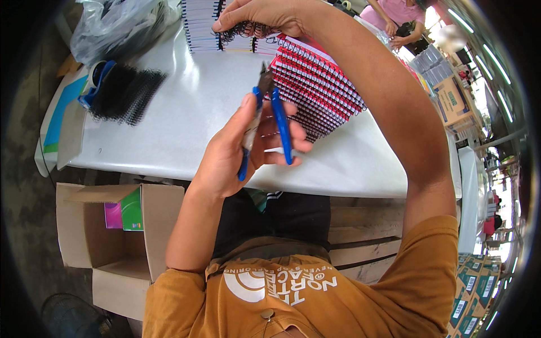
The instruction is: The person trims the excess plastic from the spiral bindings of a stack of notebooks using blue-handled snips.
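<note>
My left hand (236, 138) holds a pair of blue-handled cutting pliers (280, 121), jaws pointing up and handles spread. Its fingers are loosely curled beside the handles. At the far side of the table, my right hand (265, 14) is closed around a small bunch of black spiral binding coils (248, 32). Below and to the right of that hand lies a large stack of red-and-white spiral-bound notebooks (318, 87), fanned in overlapping rows. White notebooks with black spirals (201, 28) stand in rows just left of the right hand, which partly hides them.
On the white table (186, 135), a pile of black coils (124, 93) lies beside a blue tape dispenser (97, 84). Clear plastic bags (115, 28) sit behind. An open cardboard box (101, 270) stands at lower left. Another person (397, 19) works at far right, near stacked cartons (451, 100).
</note>
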Motion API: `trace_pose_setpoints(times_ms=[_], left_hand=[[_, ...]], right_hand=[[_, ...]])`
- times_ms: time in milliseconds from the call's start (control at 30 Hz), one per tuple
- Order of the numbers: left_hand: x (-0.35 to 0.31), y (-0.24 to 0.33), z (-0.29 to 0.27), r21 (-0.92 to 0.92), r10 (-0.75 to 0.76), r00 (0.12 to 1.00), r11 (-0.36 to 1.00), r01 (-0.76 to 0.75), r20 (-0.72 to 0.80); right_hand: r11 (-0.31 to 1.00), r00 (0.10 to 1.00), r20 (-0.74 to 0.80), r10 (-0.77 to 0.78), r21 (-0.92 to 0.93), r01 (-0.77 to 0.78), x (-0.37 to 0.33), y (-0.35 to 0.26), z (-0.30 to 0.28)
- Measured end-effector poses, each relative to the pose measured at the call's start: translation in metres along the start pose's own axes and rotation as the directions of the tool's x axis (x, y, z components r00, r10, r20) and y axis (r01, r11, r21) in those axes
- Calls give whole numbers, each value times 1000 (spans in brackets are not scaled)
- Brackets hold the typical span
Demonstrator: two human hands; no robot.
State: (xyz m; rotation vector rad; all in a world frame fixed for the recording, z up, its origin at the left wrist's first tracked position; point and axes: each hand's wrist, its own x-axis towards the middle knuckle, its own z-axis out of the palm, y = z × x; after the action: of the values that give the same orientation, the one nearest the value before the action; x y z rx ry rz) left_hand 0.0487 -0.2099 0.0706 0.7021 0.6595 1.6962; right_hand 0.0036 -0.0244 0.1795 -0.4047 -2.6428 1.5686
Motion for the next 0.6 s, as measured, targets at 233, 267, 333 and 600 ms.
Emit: trace_pose_setpoints(times_ms=[233,267,333,600], left_hand=[[22,10,6,-164,-20,998,986,28,52],[23,10,7,-171,-23,998,985,32,59],[21,11,7,-190,-13,999,982,23,50],[5,3,-3,-43,-10,996,999,7,-84]], right_hand=[[990,1000,-12,-25,-136,23,11,6,12],[991,998,-52,-20,-133,13,14,8,12],[991,999,-23,-47,-130,43,7,5,14],[983,957,241,-160,-50,177,-5,-1,15]])
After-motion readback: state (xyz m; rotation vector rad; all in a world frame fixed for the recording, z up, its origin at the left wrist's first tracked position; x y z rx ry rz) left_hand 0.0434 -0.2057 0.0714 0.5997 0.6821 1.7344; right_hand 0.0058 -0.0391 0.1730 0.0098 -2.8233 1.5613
